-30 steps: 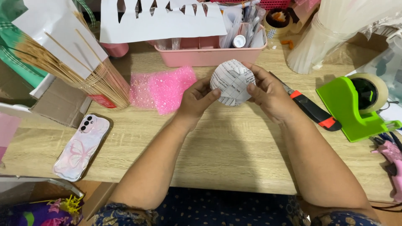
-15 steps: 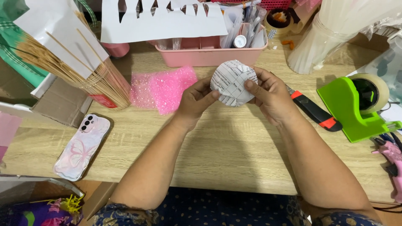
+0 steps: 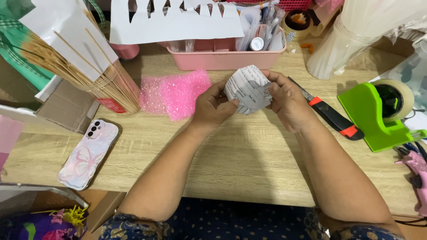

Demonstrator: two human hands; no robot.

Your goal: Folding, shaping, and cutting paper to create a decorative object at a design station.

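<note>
Since a second ago the paper ball (image 3: 249,89) has turned a little between the palms and now shows flatter, more angular sides; both hands stay in much the same place above the bench (image 3: 249,164).

Left hand (image 3: 214,106) pinches the ball's lower left edge between thumb and fingertips, its grip pressed onto the paper. Right hand (image 3: 289,102) wraps the ball's right side, fingers curled over the top edge and thumb against the face, so each grip is closed on the same ball, held just clear of the wood.

Just beyond the grip stands a pink tray (image 3: 227,55); it holds pens, folded papers and a small white cap, and a white paper sheet with cut notches (image 3: 173,24) lies over its left part. Left of the grip lies a patch of pink bubble wrap (image 3: 175,92), and farther left a bundle of bamboo skewers (image 3: 89,75) in a paper sleeve. Nearer the body on that side rests a phone in a butterfly case (image 3: 86,154). Just right of the grip lies a black and orange utility knife (image 3: 331,115), and beyond it a green tape dispenser (image 3: 382,115) holding a roll of clear tape.
</note>
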